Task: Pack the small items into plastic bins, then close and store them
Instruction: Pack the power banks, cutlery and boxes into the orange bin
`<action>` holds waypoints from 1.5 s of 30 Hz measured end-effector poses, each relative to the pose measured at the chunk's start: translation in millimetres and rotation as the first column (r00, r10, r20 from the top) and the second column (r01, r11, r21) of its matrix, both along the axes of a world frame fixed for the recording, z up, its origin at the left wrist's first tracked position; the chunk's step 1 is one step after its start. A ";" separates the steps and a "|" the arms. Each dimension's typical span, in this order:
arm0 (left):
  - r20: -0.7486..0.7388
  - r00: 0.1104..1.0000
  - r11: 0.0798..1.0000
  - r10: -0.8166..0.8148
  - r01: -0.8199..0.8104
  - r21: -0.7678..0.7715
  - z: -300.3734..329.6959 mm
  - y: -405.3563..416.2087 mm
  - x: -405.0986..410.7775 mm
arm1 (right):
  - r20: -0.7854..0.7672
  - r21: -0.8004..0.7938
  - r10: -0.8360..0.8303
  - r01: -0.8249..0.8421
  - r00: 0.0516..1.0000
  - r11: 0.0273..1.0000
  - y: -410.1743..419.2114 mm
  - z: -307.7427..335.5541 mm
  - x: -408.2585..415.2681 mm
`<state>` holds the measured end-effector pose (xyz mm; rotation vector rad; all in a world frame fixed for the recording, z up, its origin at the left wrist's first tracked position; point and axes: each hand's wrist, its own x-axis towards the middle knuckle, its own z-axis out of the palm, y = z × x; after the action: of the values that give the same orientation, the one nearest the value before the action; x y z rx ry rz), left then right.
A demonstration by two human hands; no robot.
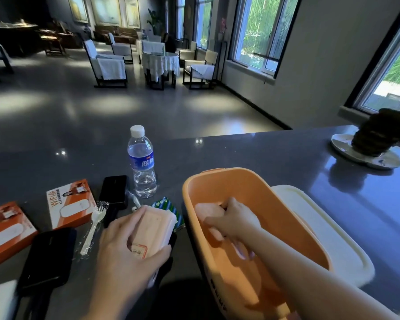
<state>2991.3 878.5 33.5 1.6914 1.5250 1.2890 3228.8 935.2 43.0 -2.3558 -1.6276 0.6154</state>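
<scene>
Left hand grips pink box, lower centre. Right hand curled round pink packet inside orange bin; white lid beside, right.

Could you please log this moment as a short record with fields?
surface: dark counter
bin: orange, open, on the counter
lid: white, lying right of the bin
right hand: inside the bin, on a pink pack
left hand: grips a pink box outside the bin
unpacked: two orange boxes, fork, bottle
</scene>
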 end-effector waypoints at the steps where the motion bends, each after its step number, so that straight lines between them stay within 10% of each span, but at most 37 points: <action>1: -0.002 1.000 1.000 0.004 -0.004 -0.001 0.4 0.8 -1.4 | 0.007 -0.020 0.003 -0.003 1.000 1.000 4.1 -5.2 -3.6; 19: -0.040 0.999 1.000 0.000 0.000 -0.017 8.2 0.3 3.3 | 0.341 -0.061 0.156 -0.144 0.927 0.988 17.7 -40.6 -18.5; 23: 0.011 1.000 0.999 -0.016 0.015 0.038 18.4 0.9 5.5 | -0.175 0.181 0.069 -0.036 0.982 0.983 15.0 10.6 -12.1; 27: 0.044 0.999 0.995 -0.030 0.025 0.093 39.1 4.6 18.7 | -0.655 0.504 0.270 0.141 0.706 0.852 -17.7 66.3 -42.3; 35: -0.067 0.989 0.967 -0.132 0.144 0.210 73.4 7.4 36.1 | -0.854 0.442 0.350 0.182 0.385 0.878 -49.3 81.5 -65.3; 38: 0.145 0.954 0.965 -0.263 0.261 0.034 71.0 6.9 28.8 | -0.915 0.365 0.309 0.203 0.260 0.909 -46.1 90.3 -51.6; 45: 0.467 0.837 0.955 -0.284 0.292 0.057 61.4 2.2 36.7 | -0.922 0.297 0.208 0.253 0.327 0.921 -44.6 93.5 -45.5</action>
<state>3027.9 880.7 94.9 1.3908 0.9512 1.3870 3183.3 890.6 136.5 -1.1699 -0.9520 1.2166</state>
